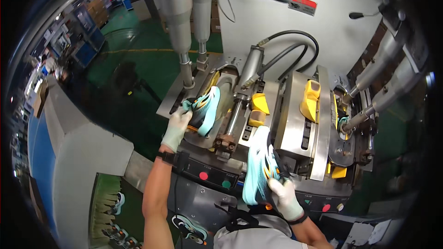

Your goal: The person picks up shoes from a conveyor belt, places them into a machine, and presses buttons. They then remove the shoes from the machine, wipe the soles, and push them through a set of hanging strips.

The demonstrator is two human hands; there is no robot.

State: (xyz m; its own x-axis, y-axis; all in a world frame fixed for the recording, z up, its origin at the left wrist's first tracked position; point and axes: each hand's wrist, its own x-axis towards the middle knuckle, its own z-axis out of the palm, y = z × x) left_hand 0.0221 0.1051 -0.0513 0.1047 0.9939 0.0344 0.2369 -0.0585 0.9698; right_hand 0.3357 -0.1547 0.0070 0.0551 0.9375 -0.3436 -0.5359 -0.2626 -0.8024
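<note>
My left hand (176, 128), in a white glove, grips a teal and black sneaker (211, 110) by its collar end. That shoe is tilted over the left station of a metal press, its pale teal sole edge facing right. My right hand (287, 199), gloved too, is closed on a second teal sneaker (258, 166), held in front of the machine close to my body with its sole side to the left. The fingers of both hands are partly hidden by the shoes. At the press's right station another teal shoe (343, 122) sits under the cylinders, mostly covered.
Yellow pads (311, 101) are mounted on the steel blocks. Control buttons (203, 175) line the front panel. Grey cylinders (177, 18) rise behind the left station. One more sneaker (190, 229) lies below the panel. Several shoes (117, 233) rest beside a brush strip at lower left.
</note>
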